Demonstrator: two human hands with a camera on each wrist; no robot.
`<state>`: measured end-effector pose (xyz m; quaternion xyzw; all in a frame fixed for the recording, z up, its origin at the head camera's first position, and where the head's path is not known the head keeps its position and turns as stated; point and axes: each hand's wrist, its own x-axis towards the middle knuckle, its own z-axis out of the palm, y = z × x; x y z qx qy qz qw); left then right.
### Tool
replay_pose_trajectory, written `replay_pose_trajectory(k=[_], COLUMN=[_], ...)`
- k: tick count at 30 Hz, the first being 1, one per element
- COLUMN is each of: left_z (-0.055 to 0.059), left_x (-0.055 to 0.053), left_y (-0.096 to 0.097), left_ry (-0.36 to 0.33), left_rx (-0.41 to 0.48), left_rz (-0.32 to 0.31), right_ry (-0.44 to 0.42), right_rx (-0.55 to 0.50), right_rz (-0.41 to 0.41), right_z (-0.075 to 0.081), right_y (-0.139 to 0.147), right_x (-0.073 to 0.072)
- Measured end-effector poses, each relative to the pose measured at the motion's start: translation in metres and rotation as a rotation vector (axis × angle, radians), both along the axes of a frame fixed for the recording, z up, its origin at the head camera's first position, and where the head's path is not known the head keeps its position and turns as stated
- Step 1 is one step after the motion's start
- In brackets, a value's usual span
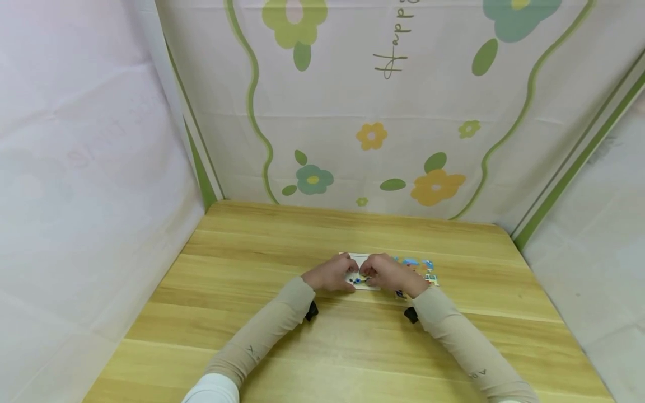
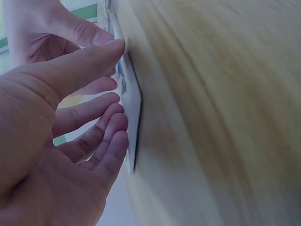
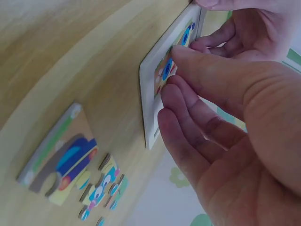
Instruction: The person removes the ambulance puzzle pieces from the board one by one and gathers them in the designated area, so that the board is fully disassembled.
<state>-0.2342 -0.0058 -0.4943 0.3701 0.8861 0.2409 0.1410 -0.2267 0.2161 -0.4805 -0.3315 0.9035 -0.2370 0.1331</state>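
Observation:
A white puzzle tray [image 3: 149, 70] lies on the table with colourful jigsaw pieces [image 3: 167, 68] inside it, showing blue rings on an orange ground. My left hand [image 1: 333, 274] is at the tray's left side; its thumb and slightly bent fingertips touch the tray [image 2: 133, 101] in the left wrist view. From the right, my right hand [image 1: 390, 273] reaches over the same tray. Its thumb and fingertips rest on the pieces there, spread around one with a blue ring. My fingers partly cover the pieces, and no piece is lifted off the tray.
Loose jigsaw pieces [image 1: 430, 279] lie on the wooden table [image 1: 252, 252] to the right of the tray. Among them are a larger corner piece [image 3: 66, 157] and smaller ones with cartoon eyes [image 3: 99, 188]. A flowered cloth [image 1: 342, 101] hangs behind the table.

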Motion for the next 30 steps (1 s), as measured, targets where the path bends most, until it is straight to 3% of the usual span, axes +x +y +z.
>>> replay_pose_trajectory(k=[15, 26, 30], left_z=[-0.0069, -0.0071, -0.0071], left_x=[-0.0042, -0.0040, -0.0041], left_y=[0.0007, -0.0001, 0.0003], left_ry=[0.010, -0.008, -0.005], left_rx=[0.043, 0.042, 0.028], left_rz=[0.007, 0.012, 0.018], right_ry=[0.120, -0.019, -0.030], right_rx=[0.048, -0.031, -0.066], right_rz=[0.041, -0.079, -0.087], right_z=[-0.0013, -0.0010, -0.0022], right_y=[-0.0010, -0.0030, -0.0030], right_x=[0.0058, 0.0047, 0.0043])
